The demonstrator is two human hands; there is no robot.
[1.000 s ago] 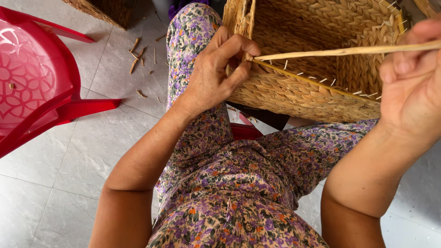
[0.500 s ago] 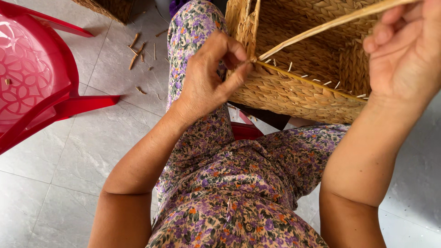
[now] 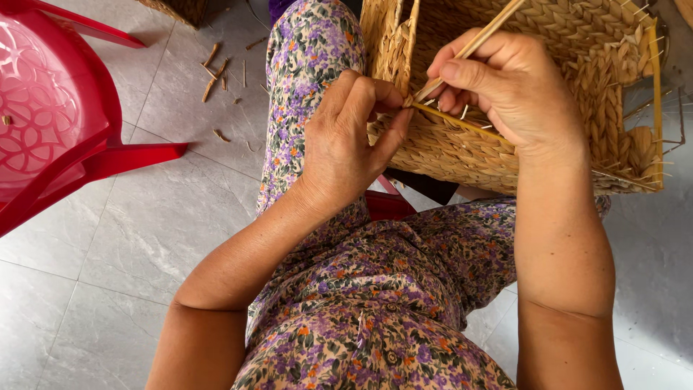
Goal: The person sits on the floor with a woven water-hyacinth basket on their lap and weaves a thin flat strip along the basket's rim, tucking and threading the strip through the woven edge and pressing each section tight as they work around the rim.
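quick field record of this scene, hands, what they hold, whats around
left hand: pinching the woven basket's edge where the strand enters
right hand: gripping a thin pale strand close to the basket wall
basket: straw-coloured weave, resting on the lap, loose ends sticking out
floor: grey tiles, scattered fibre scraps
left side: red plastic chair
clothing: floral fabric
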